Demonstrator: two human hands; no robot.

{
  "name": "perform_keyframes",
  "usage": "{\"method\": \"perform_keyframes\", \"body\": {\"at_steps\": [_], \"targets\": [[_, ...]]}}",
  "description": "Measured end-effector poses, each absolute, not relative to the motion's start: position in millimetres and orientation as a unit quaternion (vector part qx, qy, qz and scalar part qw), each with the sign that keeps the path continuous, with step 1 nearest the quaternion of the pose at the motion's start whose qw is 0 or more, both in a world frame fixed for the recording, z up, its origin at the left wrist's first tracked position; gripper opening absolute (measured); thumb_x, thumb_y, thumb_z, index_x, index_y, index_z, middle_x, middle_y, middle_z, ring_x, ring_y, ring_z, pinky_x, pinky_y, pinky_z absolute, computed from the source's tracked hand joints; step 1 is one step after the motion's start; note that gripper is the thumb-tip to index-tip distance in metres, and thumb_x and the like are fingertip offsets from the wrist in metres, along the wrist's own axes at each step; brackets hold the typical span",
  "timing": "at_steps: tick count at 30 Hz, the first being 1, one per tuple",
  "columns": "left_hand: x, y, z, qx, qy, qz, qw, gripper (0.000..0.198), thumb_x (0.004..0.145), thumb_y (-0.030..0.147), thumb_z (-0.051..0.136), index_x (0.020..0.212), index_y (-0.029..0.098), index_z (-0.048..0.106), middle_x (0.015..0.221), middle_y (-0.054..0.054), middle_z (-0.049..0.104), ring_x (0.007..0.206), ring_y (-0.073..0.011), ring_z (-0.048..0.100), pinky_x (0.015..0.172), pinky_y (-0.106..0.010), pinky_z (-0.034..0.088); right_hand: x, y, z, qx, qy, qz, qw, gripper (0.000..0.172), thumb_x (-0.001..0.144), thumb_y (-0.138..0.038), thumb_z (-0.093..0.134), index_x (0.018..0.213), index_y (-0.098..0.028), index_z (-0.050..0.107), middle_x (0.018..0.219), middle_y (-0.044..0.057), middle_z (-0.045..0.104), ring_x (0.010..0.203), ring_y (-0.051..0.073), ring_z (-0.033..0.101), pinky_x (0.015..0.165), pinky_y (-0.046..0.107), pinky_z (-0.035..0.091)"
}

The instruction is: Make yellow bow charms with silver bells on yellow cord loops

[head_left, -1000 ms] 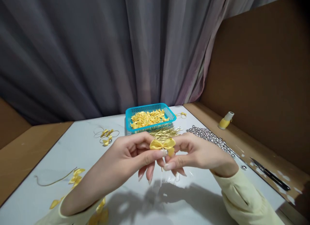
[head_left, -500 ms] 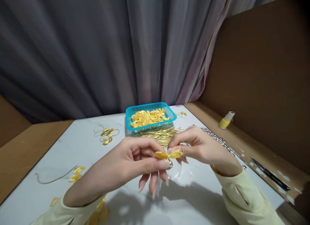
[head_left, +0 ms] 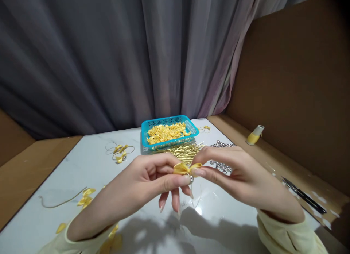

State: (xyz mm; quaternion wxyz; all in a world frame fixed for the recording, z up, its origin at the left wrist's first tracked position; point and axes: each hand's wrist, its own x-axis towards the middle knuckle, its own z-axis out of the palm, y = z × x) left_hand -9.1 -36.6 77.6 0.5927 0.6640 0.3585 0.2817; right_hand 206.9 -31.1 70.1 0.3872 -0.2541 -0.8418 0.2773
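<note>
Between my two hands, above the white tabletop, is a yellow ribbon bow (head_left: 181,169) with a small silver bell (head_left: 191,179) hanging under its middle. My left hand (head_left: 153,177) pinches the bow's left loop between thumb and forefinger, the thumb beside the bell, the other fingers hanging loose below. The thumb and forefinger of my right hand (head_left: 226,173) are closed on the right loop. A thin pale thread dangles beneath the bell. Just behind the hands lies a bundle of gold wire ties (head_left: 186,151).
A blue basket (head_left: 142,135) of yellow bows stands at the back. Silver bells (head_left: 222,166) are heaped to the right, near black thread snips (head_left: 303,195) and a yellow thread spool (head_left: 254,136). Finished-looking bows with rings (head_left: 120,151) and loose bows (head_left: 86,197) lie left.
My right hand has turned and its wrist has swung out to the right, uncovering more of the bells. The bow's loops are tilted and bent upward more. My left hand has barely moved.
</note>
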Motion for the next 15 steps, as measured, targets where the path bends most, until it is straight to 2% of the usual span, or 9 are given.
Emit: {"method": "perform_keyframes", "body": {"at_steps": [4,7,12,15], "targets": [[-8,-38,78,0.696,0.353,0.272,0.563,0.017,0.092,0.031,0.055,0.085,0.021,0.068,0.077,0.001,0.072,0.059,-0.0082,0.068,0.049,-0.013,0.047,202,-35,68,-0.239,-0.85,0.265,0.386,0.012,0.092,-0.014,0.056,0.081,-0.012,0.06,0.073,0.0,0.06,0.067,0.006,0.053,0.063,0.019,0.042],[-6,-40,77,0.737,0.35,0.297,0.496,0.023,0.095,0.028,0.05,0.081,0.021,0.067,0.07,0.003,0.07,0.057,-0.0074,0.065,0.051,-0.013,0.048,202,-38,66,-0.226,-0.851,0.232,0.414,0.013,0.09,-0.011,0.057,0.078,-0.01,0.061,0.072,0.003,0.061,0.068,0.009,0.054,0.063,0.022,0.043],[-4,-44,69,0.808,0.327,0.407,0.273,0.021,0.095,0.019,0.049,0.08,0.022,0.063,0.064,0.007,0.063,0.054,-0.004,0.058,0.055,-0.01,0.047,192,-44,62,-0.188,-0.855,0.023,0.482,0.015,0.084,0.002,0.054,0.083,-0.009,0.064,0.075,0.007,0.064,0.075,0.015,0.058,0.065,0.031,0.047],[-5,-46,64,0.825,0.299,0.448,0.172,0.014,0.094,0.016,0.051,0.086,0.022,0.061,0.064,0.007,0.061,0.052,-0.0032,0.056,0.055,-0.01,0.048,184,-48,58,-0.183,-0.815,-0.129,0.535,0.025,0.089,-0.002,0.05,0.069,-0.013,0.062,0.07,0.006,0.065,0.077,0.016,0.06,0.062,0.031,0.046]]}}
